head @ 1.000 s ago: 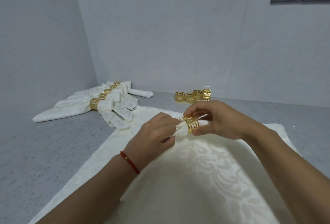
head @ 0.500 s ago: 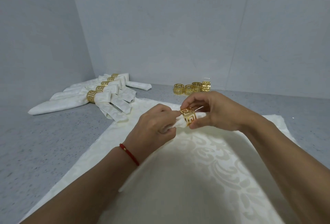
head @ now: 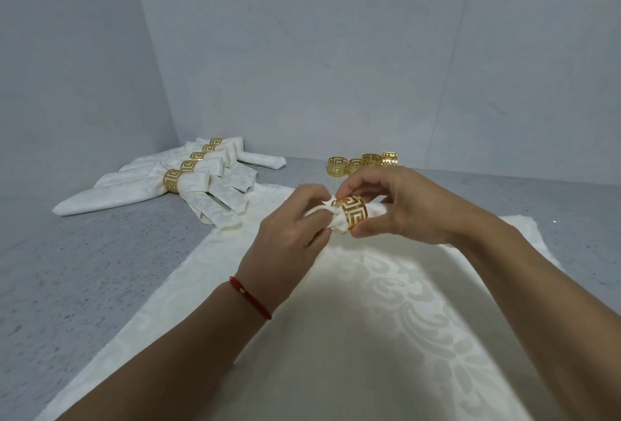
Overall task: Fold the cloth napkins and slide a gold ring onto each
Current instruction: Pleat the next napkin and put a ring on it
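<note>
Head camera looks down on both hands meeting over a cream damask napkin spread across the grey counter. Left hand pinches a bunched corner of that napkin, fingers curled tight around the gathered tip. Right hand grips a gold ring between thumb below and fingertips above, the ring already threaded partway over the bunched cloth, with a short white tuft poking out toward the left hand.

My read is that the cloth is soft, limp and fairly light, so it will collapse and spread unless kept squeezed narrow; the best hold is close to the ring's mouth, right where the left fingers are. The ring looks rigid, thin, cut-out metal, smooth enough to slide but liable to snag a fold on its fretwork, so holding it by the outer band, as the right hand does, seems sound.

Beyond the left hand and further to its outer side lies a fan of finished napkins, each already wearing a ring. Just past the right hand's fingertips, against the wall, sit four spare rings in a row.
</note>
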Tool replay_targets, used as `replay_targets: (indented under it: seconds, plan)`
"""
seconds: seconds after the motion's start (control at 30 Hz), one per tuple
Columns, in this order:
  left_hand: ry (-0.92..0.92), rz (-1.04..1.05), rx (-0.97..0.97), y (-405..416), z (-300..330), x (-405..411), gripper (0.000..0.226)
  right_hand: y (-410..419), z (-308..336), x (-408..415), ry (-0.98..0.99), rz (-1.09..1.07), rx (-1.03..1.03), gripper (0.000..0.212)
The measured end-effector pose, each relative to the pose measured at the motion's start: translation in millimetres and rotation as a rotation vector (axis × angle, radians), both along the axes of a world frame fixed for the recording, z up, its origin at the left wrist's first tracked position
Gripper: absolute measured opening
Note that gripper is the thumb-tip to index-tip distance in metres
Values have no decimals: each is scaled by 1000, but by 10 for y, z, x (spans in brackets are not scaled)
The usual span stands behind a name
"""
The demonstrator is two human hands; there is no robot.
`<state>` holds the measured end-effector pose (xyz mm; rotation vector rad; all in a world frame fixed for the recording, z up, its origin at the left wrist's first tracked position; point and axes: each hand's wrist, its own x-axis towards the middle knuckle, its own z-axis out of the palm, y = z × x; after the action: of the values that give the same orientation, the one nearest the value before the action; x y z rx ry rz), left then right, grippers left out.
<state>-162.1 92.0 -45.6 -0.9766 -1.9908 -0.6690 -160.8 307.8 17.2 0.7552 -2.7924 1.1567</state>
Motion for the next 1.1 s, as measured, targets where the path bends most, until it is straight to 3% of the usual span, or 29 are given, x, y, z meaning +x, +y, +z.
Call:
replay_targets:
  seconds: [0.27,0.4,0.47,0.57,0.7,0.93,1.03,1.1]
  plan:
    - [-119,-15,26,-60,6,-101,18,-212,-178,-31,131,-91,-4,48]
    - [-92,61,57,-121,-30,-169,15,-145,-253,-44,-78,-136,-261,30]
    - [-93,69,50,-135,-49,-189,17,-144,-331,-26,-136,-154,-261,19]
    - [-107,71,24,-147,-39,-215,28,-175,-383,-8,-173,-194,-278,22]
    - [-124,66,18,-142,-29,-228,16,-184,-363,-5,-260,-224,-389,24]
    - [-139,58,59,-138,-63,-246,11,-106,-429,-34,-599,-239,-725,24]
    - [-169,71,28,-103,-71,-246,13,-120,-456,-46,-507,-287,-760,34]
    - [-346,19,28,-102,-45,-226,30,-149,-460,-59,-399,-333,-734,24]
